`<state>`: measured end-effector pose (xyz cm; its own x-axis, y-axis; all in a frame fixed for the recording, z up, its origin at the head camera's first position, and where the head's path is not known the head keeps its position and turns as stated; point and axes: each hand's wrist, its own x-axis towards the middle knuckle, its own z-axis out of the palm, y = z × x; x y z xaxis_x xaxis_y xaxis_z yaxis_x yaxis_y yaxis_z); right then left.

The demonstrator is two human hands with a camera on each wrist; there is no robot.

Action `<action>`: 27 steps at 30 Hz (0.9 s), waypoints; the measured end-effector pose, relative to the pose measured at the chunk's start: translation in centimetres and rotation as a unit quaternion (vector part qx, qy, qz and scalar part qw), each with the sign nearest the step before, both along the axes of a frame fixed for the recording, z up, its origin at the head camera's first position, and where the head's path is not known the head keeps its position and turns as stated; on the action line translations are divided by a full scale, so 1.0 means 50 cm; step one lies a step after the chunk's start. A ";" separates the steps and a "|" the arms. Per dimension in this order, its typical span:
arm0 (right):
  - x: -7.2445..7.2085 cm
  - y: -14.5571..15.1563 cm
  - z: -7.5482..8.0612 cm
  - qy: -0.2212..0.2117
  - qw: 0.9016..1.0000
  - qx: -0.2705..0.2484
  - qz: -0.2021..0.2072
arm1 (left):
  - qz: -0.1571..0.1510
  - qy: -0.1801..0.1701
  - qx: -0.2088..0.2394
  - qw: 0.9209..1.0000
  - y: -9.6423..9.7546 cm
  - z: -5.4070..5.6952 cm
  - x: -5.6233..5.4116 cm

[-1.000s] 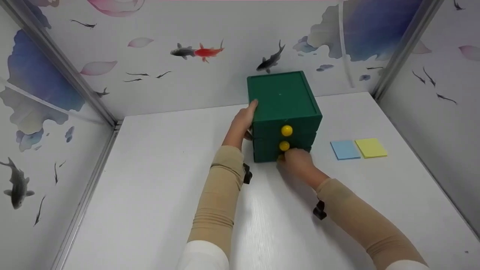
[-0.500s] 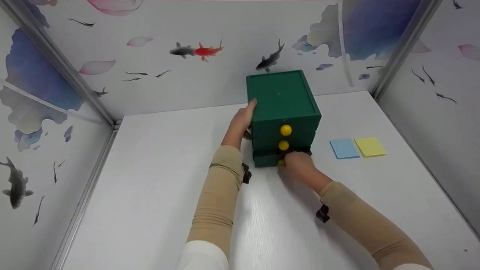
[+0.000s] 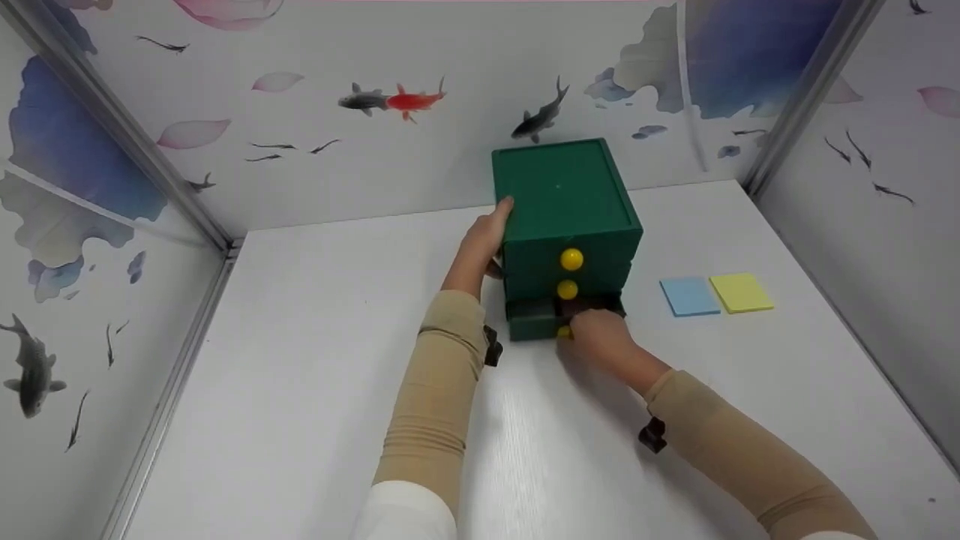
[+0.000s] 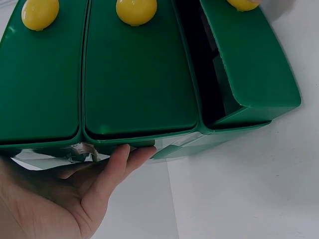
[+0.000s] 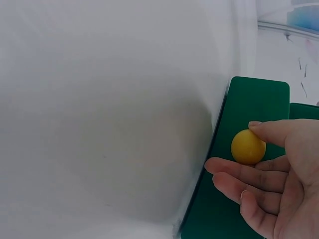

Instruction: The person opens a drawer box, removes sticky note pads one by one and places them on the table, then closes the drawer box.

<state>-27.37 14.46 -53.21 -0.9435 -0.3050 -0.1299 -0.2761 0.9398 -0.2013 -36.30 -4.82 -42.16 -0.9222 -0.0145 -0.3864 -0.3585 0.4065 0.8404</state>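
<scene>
Head view: on the white tabletop (image 3: 337, 375), near the back wall (image 3: 420, 172), green three-drawer cabinet (image 3: 562, 187), upright, drawer fronts toward the person. Left hand (image 3: 485, 236) pressed along the cabinet's left side, thumb at the top edge, fingers fairly straight rather than wrapped around anything; presumably placed there to brace a light case against sliding or tipping. Right hand (image 3: 604, 337) pinching the round yellow knob (image 5: 247, 147) of the bottom drawer (image 3: 531, 327) between thumb and index finger, remaining fingers loosely bent and apart from it; probably held so for lack of any other obvious purchase on a smooth front. Bottom drawer partly out, with a dark gap behind its front; contents impossible to tell. Upper two drawers flush in their frames. To the right, well clear of the drawer's path, blue sticky-note pad (image 3: 689, 296) and yellow sticky-note pad (image 3: 741, 292), flat and side by side.
</scene>
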 end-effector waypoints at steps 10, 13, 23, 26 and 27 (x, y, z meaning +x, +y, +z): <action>0.024 0.003 -0.002 0.040 0.999 -0.027 0.016 | 0.005 -0.014 0.004 1.000 0.000 -0.002 -0.007; 0.033 0.005 -0.001 0.034 0.999 -0.012 0.021 | 0.004 -0.015 0.006 1.000 -0.001 -0.002 -0.008; 0.052 0.013 -0.006 0.040 0.999 -0.002 0.022 | -0.009 0.006 0.001 1.000 -0.001 -0.004 -0.001; 0.056 0.013 -0.008 0.041 0.999 -0.007 0.020 | -0.009 0.005 0.001 1.000 -0.002 -0.004 -0.001; 0.057 0.014 -0.009 0.042 0.999 -0.010 0.019 | -0.009 0.004 0.001 1.000 -0.003 -0.004 -0.001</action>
<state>-24.52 15.15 -53.68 -0.9385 -0.3423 -0.0451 -0.3279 0.9246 -0.1942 -36.34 -4.95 -42.37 -0.9252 0.0022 -0.3796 -0.3451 0.4113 0.8436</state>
